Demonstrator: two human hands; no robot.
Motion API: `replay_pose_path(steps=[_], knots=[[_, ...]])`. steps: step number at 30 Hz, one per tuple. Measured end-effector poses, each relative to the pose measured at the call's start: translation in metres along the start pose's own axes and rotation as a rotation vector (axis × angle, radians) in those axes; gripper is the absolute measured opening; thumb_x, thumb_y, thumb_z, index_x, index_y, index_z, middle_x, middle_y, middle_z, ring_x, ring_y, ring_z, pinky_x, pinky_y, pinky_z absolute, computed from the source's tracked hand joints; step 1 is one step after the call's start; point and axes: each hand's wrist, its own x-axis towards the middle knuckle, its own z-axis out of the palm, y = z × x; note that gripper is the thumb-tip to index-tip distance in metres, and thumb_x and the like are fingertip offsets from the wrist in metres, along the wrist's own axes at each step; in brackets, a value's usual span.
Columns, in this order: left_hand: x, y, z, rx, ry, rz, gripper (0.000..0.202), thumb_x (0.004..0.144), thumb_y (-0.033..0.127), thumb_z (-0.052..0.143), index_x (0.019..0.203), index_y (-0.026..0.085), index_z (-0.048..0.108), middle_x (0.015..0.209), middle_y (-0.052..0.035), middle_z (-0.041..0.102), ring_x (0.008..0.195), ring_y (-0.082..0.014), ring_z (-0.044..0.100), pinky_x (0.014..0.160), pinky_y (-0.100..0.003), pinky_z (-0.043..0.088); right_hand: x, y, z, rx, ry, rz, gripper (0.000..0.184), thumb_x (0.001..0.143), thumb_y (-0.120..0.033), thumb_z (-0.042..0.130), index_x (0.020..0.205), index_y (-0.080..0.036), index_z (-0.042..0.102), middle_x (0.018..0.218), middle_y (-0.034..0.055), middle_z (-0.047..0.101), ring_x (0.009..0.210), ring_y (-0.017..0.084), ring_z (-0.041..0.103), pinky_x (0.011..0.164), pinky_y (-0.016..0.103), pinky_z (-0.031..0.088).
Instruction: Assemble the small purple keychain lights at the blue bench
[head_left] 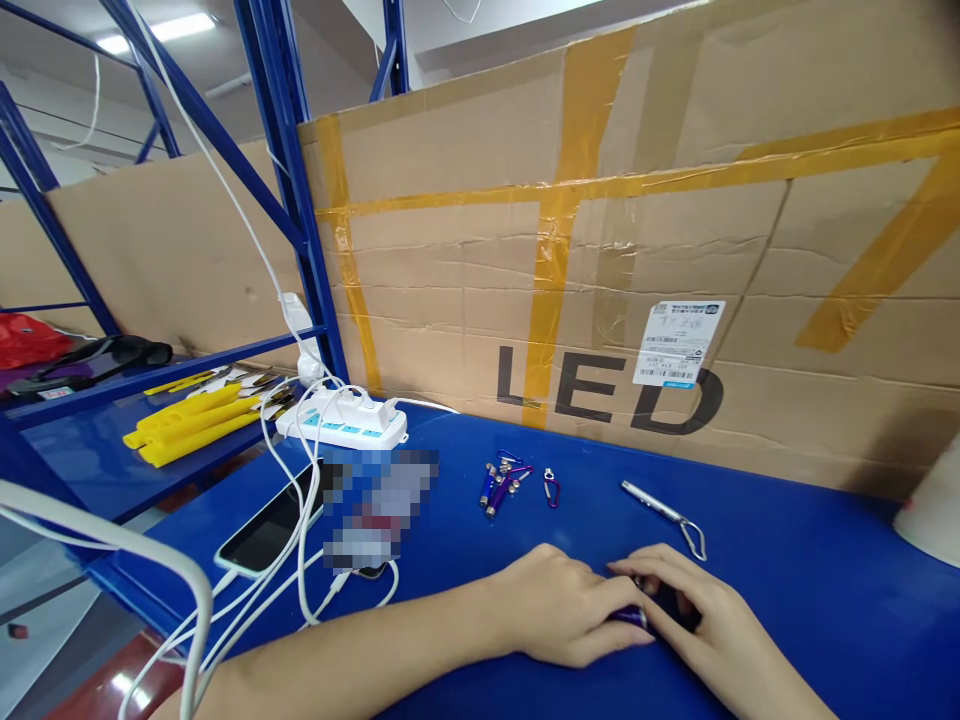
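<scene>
Both my hands rest on the blue table [787, 600] near its front edge, fingers curled together. My left hand [570, 605] and my right hand [697, 610] pinch a small purple keychain flashlight [630, 616] between them; only its purple end shows. Farther back lie a small heap of purple flashlights with clips [501, 482], a single carabiner clip [551, 489] and a silver pen-shaped light with a clip [664, 512].
A white power strip [341, 422] with white cables stands at the back left, and a phone [270, 525] lies beside a blurred patch. Yellow tubes [187, 420] lie on the left blue shelf. A taped cardboard wall marked LED [600, 250] backs the table.
</scene>
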Motion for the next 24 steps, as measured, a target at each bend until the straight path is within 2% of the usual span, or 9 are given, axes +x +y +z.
replay_pose_path(steps=[10,24], knots=[[0.0002,0.0011,-0.0042,0.007,-0.055,-0.015,0.026,0.092,0.039,0.035,0.102,0.018,0.046,0.076,-0.0009,0.067,0.065,-0.0154,0.064,0.053,-0.022,0.044,0.0017,-0.0036,-0.0001,0.066,0.007,0.006,0.026,0.083,-0.038,0.048,0.089,-0.021,0.067,0.084,0.0061,0.063,0.07,0.015,0.06,0.057,0.02,0.049],[0.0005,0.0011,-0.0046,0.025,-0.085,-0.017,0.028,0.092,0.04,0.033,0.104,0.017,0.044,0.073,-0.0007,0.067,0.062,-0.0165,0.064,0.051,-0.023,0.042,-0.0003,-0.0056,0.0007,-0.009,-0.067,0.003,0.024,0.083,-0.032,0.044,0.082,-0.019,0.064,0.07,0.0032,0.055,0.059,0.011,0.051,0.053,0.019,0.043]])
